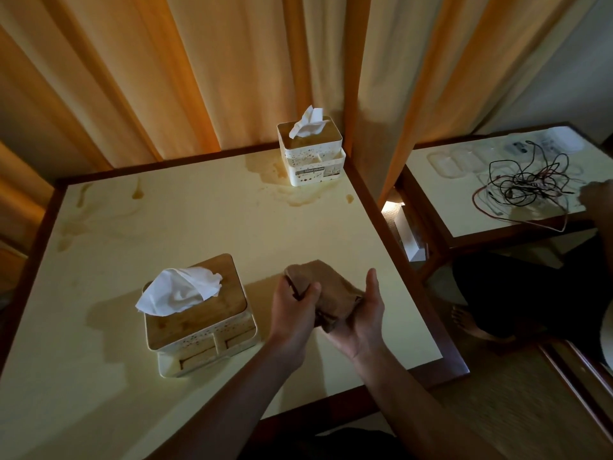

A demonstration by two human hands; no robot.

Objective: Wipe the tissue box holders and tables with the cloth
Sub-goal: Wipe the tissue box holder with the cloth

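The cream-topped table [205,227] has a dark wooden border on every side. Its right edge runs diagonally from the far corner toward the near right corner, with a narrow gap separating it from a second table [464,220] at the right. Orange curtains [166,78] hang just behind the far edge. The middle of the table top is bare between the two holders, though brownish stains mark the far part, around the far holder and along the left side.

The near tissue box holder [199,320] stands at the lower left of the table, its long axis angled from near left to far right, wooden lid up, a white tissue [179,292] sticking out, and its open front compartments facing the near edge. The far tissue box holder [310,151] stands upright at the far right corner, close to both edges, its labelled front facing the camera, a tissue rising from its top.

The brown cloth [331,293] is bunched above the table's near right part, held between both hands and well apart from the far holder. The left hand [293,307] is closed around the cloth's left end, fingers curled over it. The right hand [360,313] is half open, palm turned up and inward, cradling the cloth's lower right fold with the thumb raised.

On the second table lies a tangle of red and black wires [527,184], with another person's hand [597,194] at its right edge.
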